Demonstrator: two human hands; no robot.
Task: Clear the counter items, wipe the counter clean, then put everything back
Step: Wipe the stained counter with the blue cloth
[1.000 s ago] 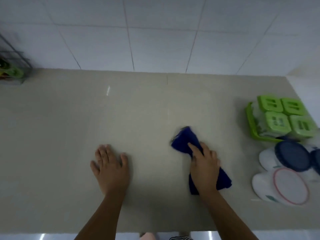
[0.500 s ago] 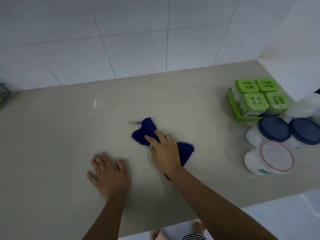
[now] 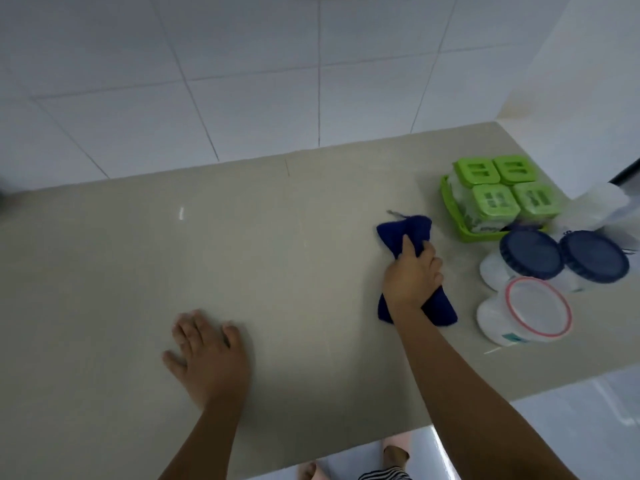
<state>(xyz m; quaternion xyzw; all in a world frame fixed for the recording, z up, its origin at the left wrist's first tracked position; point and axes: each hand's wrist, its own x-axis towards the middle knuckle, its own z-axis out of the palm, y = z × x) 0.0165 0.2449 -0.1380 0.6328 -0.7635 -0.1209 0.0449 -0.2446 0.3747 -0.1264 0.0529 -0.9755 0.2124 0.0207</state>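
Head view, nearest first: the left hand [image 3: 207, 358] lies flat, fingers spread, on the beige counter [image 3: 104, 271] close to its front edge, the same bracing spot it kept through the last second. Further in and to the right, the right hand [image 3: 414, 275] has its fingers curled round a dark blue cloth [image 3: 403, 230], bunching it at the middle so both ends splay out on the surface. Half a second ago that cloth was near the middle of the counter, not far from the left hand; it has now swept back to the right and sits just beside the stored items. Those are a red-rimmed white tub [image 3: 533, 310], two blue-lidded jars [image 3: 531, 254] behind it, and a green tray [image 3: 452, 211] holding four green-lidded boxes [image 3: 495, 199], all crowded at the right end below the tiled wall [image 3: 242, 98]. Judging from this back-and-forth, wiping is mid-stroke: the items are cleared aside, the open stretch is being covered, and putting them back is not yet begun. The strip under the containers likely remains unwiped.
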